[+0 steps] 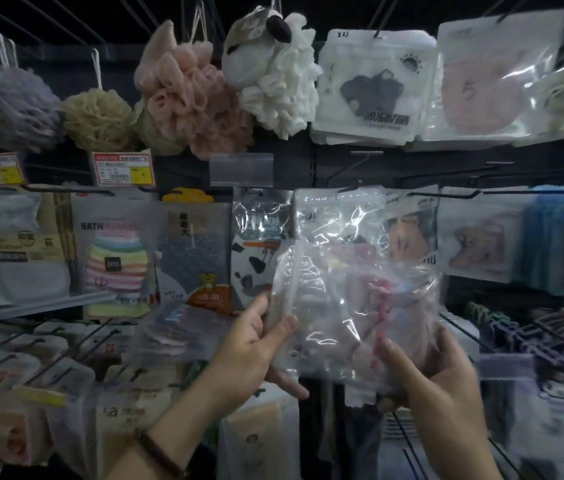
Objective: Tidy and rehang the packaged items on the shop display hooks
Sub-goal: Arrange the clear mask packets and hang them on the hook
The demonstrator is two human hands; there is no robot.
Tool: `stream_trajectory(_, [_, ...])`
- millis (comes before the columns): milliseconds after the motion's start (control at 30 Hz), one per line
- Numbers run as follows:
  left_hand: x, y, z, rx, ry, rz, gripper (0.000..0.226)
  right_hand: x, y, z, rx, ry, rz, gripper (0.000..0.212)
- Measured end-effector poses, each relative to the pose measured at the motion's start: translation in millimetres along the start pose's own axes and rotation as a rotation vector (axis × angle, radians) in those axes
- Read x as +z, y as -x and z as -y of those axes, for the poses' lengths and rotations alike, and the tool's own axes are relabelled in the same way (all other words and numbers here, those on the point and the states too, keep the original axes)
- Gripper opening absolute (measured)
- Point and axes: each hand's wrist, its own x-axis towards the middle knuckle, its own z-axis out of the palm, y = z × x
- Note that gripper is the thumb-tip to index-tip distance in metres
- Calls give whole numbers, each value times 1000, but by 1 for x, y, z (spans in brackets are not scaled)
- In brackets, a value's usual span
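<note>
Clear crinkled plastic packet (353, 306), pink contents, both hands gripping.

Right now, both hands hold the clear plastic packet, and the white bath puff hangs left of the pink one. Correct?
No. The head view shows the white bath puff hanging right of the pink puff. The left hand and right hand do hold the clear plastic packet.

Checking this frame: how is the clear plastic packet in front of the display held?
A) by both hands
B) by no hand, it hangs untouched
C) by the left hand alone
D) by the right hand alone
A: the left hand pinches the left edge of the clear packet, thumb in front, while the right hand holds its lower right part.
</note>
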Motion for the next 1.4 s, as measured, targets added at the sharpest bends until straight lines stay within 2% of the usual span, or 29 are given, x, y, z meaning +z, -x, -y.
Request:
stream_trajectory(133, [30, -2, 2, 85, -1, -127, 19, -10, 4, 2, -39, -5, -5, 30])
stream_trajectory(233, [45, -3, 4, 118, -59, -215, 17, -15, 5, 2, -71, 7, -13, 33])
stream_trajectory(400, [58, -8, 0, 129, -66, -294, 16, -20, 4, -4, -82, 0, -65, 68])
stream_trajectory(600, [61, -14, 0, 97, -26, -302, 18, -22, 0, -5, -93, 49, -90, 85])
stream_trajectory(700, [60, -16, 0, 103, -20, -311, 18, -22, -2, -8, -95, 99, -113, 83])
stream_trajectory(900, [61, -21, 4, 184, -84, -387, 13, -18, -7, -17, -76, 22, -119, 84])
stream_trajectory(1100, [56, -28, 0, 270, -213, -443, 23, -14, -6, -11, -50, 64, -103, 85])
stream_trajectory(1200, [51, -35, -8, 373, -307, -400, 23, -14, -10, 2, -66, 196, -168, 93])
stream_trajectory(1300, [45, -45, -25, 441, -437, -350, 23, -9, -21, 32, -172, 510, -318, 108])
stream_trajectory(1400, [37, -62, -44, 493, -516, -340, 21, 0, -43, 59, -538, 802, -316, 94])
